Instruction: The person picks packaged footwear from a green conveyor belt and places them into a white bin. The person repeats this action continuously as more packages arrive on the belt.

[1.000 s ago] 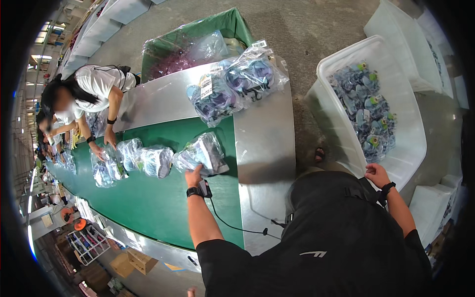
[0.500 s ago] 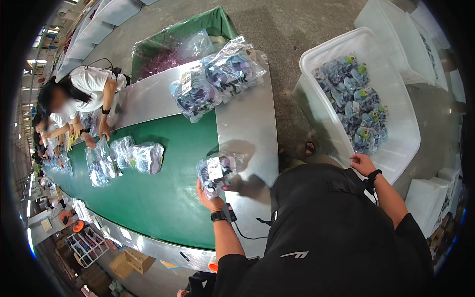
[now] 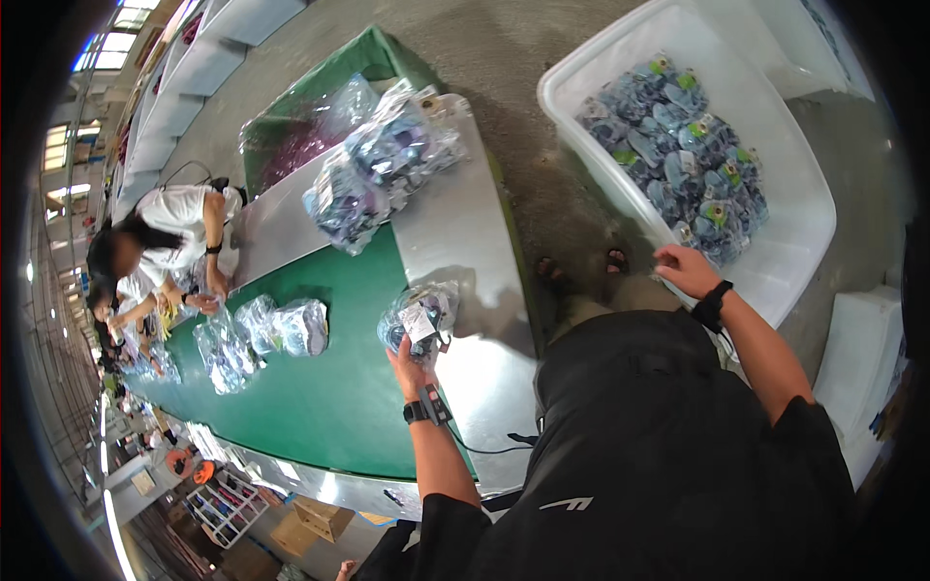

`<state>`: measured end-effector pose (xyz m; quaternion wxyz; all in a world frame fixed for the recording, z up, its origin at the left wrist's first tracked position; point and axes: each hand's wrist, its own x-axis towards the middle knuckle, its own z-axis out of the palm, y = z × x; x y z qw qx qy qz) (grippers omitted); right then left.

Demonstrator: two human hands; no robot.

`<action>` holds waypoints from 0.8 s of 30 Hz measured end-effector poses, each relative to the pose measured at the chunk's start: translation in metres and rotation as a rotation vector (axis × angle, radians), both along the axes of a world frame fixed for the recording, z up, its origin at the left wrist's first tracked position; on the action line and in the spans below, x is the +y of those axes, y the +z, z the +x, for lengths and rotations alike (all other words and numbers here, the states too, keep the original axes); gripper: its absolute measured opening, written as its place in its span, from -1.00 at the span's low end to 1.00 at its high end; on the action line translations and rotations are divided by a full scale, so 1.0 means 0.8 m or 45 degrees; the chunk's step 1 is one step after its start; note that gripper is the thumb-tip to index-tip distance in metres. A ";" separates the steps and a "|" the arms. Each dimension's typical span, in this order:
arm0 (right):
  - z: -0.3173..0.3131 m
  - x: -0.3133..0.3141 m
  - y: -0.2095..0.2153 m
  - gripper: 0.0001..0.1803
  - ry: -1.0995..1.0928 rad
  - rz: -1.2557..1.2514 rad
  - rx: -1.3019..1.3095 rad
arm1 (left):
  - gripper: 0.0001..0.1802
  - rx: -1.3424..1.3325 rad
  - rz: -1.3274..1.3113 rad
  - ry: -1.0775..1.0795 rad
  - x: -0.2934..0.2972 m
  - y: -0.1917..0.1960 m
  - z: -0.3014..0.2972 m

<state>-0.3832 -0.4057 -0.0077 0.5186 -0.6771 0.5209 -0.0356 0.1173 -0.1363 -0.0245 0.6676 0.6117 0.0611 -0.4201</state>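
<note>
A clear plastic bag of blue and purple shoes with a white label is at the near end of the green belt, beside the metal edge. My left hand grips its near side, fingers against the plastic. Part of that grip is hidden by the bag. My right hand is by the near rim of a white tub, its fingers loosely bent and apart, holding nothing. Inside the tub lie many bagged blue shoes with green tags.
More bagged shoes are piled on the metal table. Other bags lie along the green belt. A green-lined bin with plastic stands beyond. At the left, a co-worker reaches to the belt.
My view has shifted. The left hand still has the bag, which looks slightly turned. My right hand has moved a little along the tub's rim. The co-worker's hands have drawn back from the bags.
</note>
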 end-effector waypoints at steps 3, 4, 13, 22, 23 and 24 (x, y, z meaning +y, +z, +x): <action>0.038 -0.003 0.017 -0.66 -0.088 0.211 -0.344 | -0.34 0.103 -0.088 -0.158 -0.045 0.054 -0.059; 0.049 -0.004 0.023 -0.64 -0.046 0.271 -0.463 | -0.36 0.181 -0.128 -0.240 -0.062 0.072 -0.084; 0.041 0.010 0.056 -0.20 -0.249 0.612 -0.786 | -0.03 -0.047 -0.238 -0.901 -0.183 0.146 -0.347; -0.198 -0.024 0.036 -0.43 -0.886 0.303 -0.785 | -0.35 -0.321 0.147 -1.455 -0.185 0.121 -0.407; -0.227 -0.030 0.038 -0.42 -0.902 0.178 -0.783 | -0.37 -0.369 0.205 -1.447 -0.179 0.115 -0.404; -0.256 -0.040 0.040 -0.40 -0.881 0.032 -0.555 | -0.42 -0.373 0.251 -1.415 -0.172 0.108 -0.399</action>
